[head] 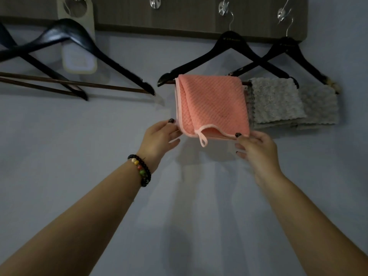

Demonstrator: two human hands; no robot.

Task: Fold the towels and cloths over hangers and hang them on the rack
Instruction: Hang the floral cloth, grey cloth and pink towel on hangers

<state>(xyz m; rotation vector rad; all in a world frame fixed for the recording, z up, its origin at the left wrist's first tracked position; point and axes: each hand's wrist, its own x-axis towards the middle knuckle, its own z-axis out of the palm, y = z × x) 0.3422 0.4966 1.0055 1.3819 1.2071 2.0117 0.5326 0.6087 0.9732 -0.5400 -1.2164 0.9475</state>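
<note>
Hands [209, 142] pinching pink cloth's [213, 104] lower corners

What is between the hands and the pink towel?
Nothing visible. The left hand pinches the lower left edge of the pink waffle-textured towel, and the right hand pinches its lower right corner. The towel already hangs folded over the black wooden hanger.

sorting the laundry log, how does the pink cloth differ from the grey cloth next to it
The pink cloth has a diagonal ribbed weave, pale edging and a hanging loop; the grey cloth looks fluffy, with no loop visible. Both hands, left hand and right hand, pinch the pink cloth's lower corners; nothing touches the grey cloth. The pink one hangs in front, partly overlapping the grey. Both are folded over bars of black hangers.
</note>
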